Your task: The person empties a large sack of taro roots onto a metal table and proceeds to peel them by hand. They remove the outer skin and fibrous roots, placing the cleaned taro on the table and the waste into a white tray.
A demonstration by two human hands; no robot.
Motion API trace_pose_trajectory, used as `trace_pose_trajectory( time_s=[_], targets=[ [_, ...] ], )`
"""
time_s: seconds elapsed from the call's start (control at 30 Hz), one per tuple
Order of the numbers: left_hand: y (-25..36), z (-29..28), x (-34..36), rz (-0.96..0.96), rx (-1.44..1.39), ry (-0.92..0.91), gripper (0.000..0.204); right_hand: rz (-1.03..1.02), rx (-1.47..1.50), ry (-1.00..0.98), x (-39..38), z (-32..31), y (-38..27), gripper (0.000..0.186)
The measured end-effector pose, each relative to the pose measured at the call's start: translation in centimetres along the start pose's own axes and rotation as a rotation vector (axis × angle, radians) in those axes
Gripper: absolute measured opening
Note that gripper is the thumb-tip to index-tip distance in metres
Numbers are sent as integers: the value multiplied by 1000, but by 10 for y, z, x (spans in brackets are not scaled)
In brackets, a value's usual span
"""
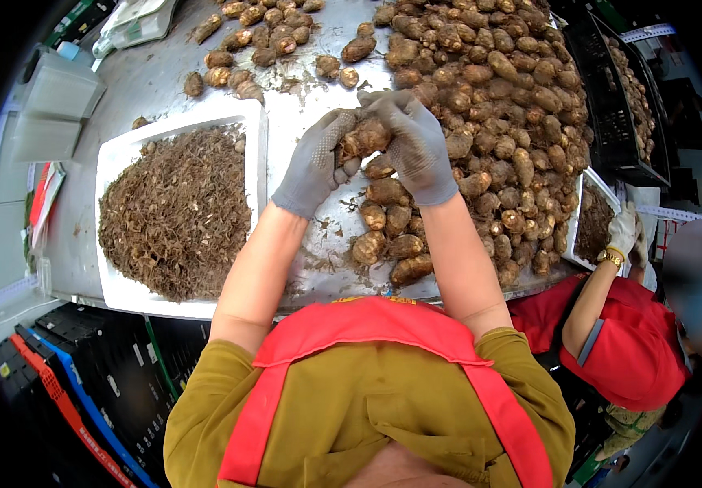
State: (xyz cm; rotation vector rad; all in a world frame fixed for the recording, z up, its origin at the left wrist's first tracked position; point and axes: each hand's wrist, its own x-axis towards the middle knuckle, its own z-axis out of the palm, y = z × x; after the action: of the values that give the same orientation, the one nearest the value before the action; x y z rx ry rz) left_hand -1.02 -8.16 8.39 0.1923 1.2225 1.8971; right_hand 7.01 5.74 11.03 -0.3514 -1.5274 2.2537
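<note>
While the left hand (318, 159) curls around one side of a brown taro corm (365, 138) at the upper centre of the frame, the right hand (417, 150) bends over it from the other, so the corm is gripped between the two, probably to steady its knobbly shape. The right fingertips seem pressed onto its upper end, though the glove hides the exact contact. Just left of the hands, a white foam tray (258, 167) heaped with fibrous brown scraps (176, 215) sits near the table's front edge, apparently for easy reach. A big pile of taro corms (497, 89) spreads over the upper right of the metal table (322, 244), its nearer corms close to the right wrist.
</note>
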Motion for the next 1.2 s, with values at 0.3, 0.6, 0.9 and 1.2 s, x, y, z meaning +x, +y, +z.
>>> trace_pose_trajectory(
  time_s=[0.3,0.6,0.9,1.2],
  targets=[
    [-11,-45,35,-57,-318,11,26,2,79,102,6,-87,33,39],
    [122,-129,113,576,-115,272,31,169,-453,373,-25,-116,27,26],
    [43,-68,72,276,153,116,33,-47,-748,243,55,-99,5,38],
    [-21,-67,70,57,303,211,25,-150,-1599,-136,180,-65,45,51]
  ],
)
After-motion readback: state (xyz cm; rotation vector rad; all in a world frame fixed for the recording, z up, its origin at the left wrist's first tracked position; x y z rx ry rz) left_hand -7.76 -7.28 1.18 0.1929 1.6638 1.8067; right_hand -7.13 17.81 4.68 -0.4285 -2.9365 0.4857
